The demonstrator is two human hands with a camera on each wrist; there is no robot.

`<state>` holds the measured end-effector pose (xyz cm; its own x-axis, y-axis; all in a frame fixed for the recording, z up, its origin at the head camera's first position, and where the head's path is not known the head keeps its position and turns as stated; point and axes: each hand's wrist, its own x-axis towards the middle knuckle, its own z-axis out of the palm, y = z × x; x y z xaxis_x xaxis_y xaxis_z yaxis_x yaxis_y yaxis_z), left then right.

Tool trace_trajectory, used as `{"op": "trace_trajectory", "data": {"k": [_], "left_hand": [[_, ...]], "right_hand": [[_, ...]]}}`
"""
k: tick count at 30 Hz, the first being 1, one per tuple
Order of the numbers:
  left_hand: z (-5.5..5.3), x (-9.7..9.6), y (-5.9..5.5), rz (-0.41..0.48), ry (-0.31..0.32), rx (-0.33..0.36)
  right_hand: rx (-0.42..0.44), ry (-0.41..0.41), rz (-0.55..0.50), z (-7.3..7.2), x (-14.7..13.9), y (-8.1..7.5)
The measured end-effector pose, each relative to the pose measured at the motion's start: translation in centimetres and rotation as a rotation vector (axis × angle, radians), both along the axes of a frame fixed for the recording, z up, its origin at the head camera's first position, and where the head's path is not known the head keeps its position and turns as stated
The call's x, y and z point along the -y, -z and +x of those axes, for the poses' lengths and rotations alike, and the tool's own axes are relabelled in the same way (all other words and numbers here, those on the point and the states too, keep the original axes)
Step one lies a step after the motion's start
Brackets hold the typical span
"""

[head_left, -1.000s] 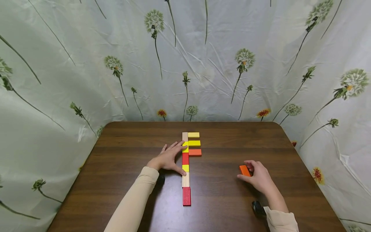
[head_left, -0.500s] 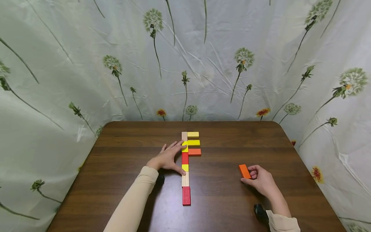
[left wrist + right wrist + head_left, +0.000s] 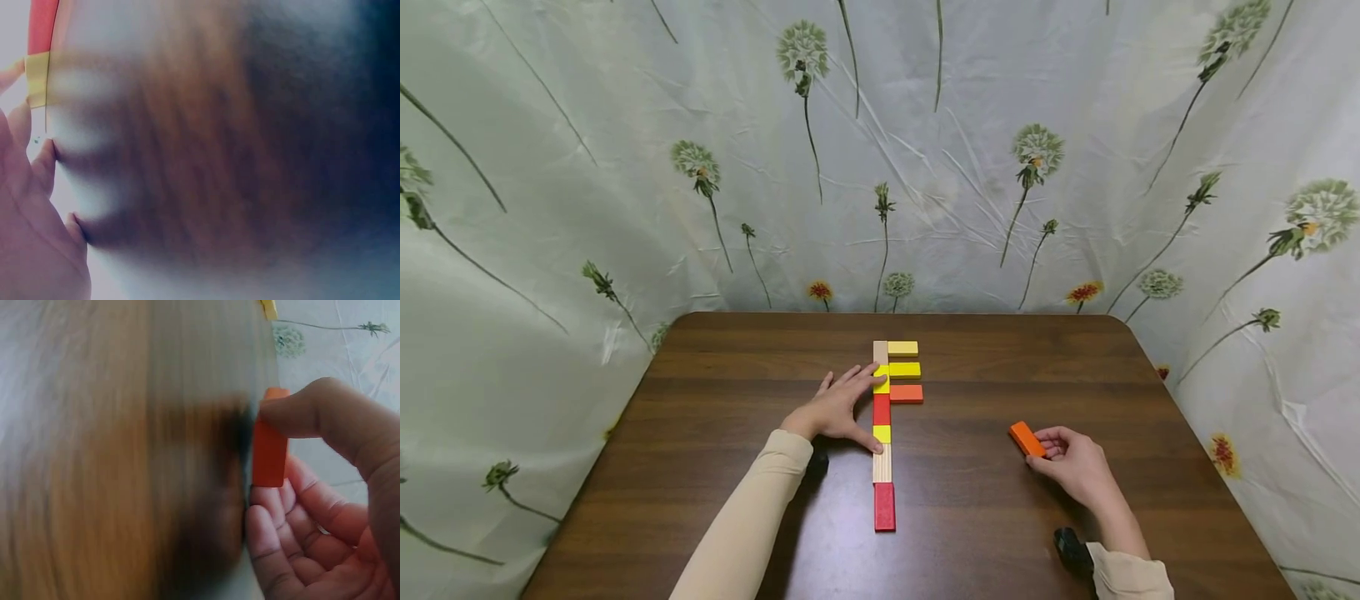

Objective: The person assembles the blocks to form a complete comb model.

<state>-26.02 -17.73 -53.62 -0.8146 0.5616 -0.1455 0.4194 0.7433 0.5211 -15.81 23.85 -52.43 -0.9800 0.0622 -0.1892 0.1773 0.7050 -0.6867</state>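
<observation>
A column of blocks lies on the table in the head view, with a beige block (image 3: 881,352) at its far end, a red block (image 3: 882,409) midway, a pale wood block (image 3: 882,467) and a dark red block (image 3: 884,507) at the near end. My left hand (image 3: 835,410) is spread along its left side, fingertips at a yellow block (image 3: 881,385) and thumb at the pale wood block. To the right, my right hand (image 3: 1077,463) pinches an orange block (image 3: 1026,438). The right wrist view shows the thumb across this orange block (image 3: 270,453), the other fingers behind and below.
Three blocks jut rightward from the column's far half: pale yellow (image 3: 902,349), yellow (image 3: 905,370) and orange-red (image 3: 906,394). The brown wood table (image 3: 737,517) has rounded far corners. Behind it hangs a flower-printed curtain (image 3: 962,208).
My right hand's fingers have shifted on the orange block, which now slants further and sits slightly farther left. My left hand stays in place on the column.
</observation>
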Motion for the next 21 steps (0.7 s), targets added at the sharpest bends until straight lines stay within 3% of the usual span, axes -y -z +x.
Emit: {"op": "trace_trajectory", "data": {"k": [7, 15, 21], "left_hand": [[-0.1, 0.0, 0.2, 0.000, -0.003, 0.006], [-0.2, 0.0, 0.4, -0.014, -0.007, 0.000], [-0.2, 0.1, 0.3, -0.008, -0.008, 0.007]], "right_hand": [[-0.110, -0.097, -0.013, -1.1, 1.2, 0.9], [-0.226, -0.236, -0.057, -3.0, 3.1, 0.6], [-0.242, -0.350, -0.108, -4.4, 4.3, 0.8]]}}
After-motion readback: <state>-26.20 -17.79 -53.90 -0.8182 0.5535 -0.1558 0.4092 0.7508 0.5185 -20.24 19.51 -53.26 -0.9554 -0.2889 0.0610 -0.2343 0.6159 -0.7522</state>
